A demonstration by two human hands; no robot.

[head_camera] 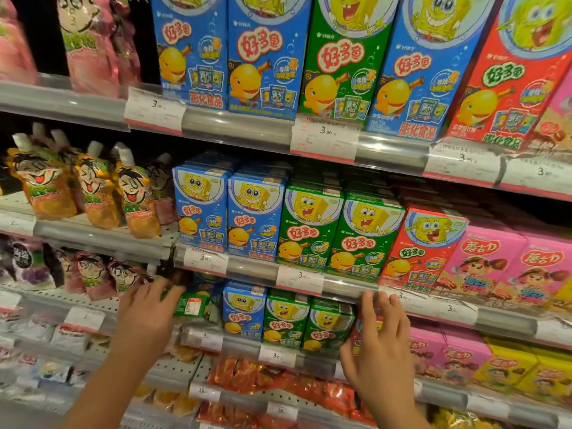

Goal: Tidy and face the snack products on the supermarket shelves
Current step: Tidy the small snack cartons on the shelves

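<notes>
On the third shelf down stand a blue SpongeBob snack box (244,311) and two green ones (286,317). To their left a green snack box (193,305) lies tilted with its label side showing. My left hand (148,314) reaches over this box's left end and holds it; the thumb is hidden. My right hand (379,345) is spread with straight fingers, and its fingertips touch a red snack box (360,331) just under the shelf rail (340,287). The shelf above carries neat rows of blue, green and red boxes (312,227).
Pink boxes (483,261) and yellow boxes (507,370) fill the right side. Spouted jelly pouches (93,193) stand at the left on perforated shelves. Red packets (247,376) lie on the shelf below my hands. Price tags (298,278) line each rail.
</notes>
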